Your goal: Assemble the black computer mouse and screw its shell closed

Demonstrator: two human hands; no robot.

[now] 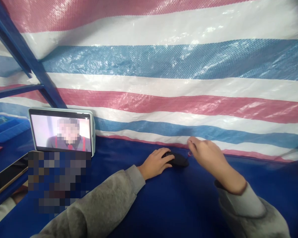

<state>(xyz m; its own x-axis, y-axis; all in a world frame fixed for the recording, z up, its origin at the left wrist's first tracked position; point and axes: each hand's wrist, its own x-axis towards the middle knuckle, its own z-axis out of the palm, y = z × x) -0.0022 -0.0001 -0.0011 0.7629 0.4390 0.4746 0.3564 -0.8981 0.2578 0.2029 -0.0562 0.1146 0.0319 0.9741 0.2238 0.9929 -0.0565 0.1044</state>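
A dark, rounded object [179, 160] lies on the blue surface near the foot of the striped sheet. My left hand [157, 163] rests against its left side, thumb and fingers spread over its edge. Just right of it, my right hand [205, 152] is raised with its fingers pinched together. A small pinkish loop [189, 153] hangs below those fingers, and a thin dark strand seems to run from it to the dark object. Whatever lies between the right fingertips is too small to make out.
A tablet [62, 132] stands at the left against a blue metal frame [34, 66]. A phone [8, 175] and a blue tray [8, 129] are at the far left. The striped sheet [149, 61] hangs behind the blue tabletop [169, 205].
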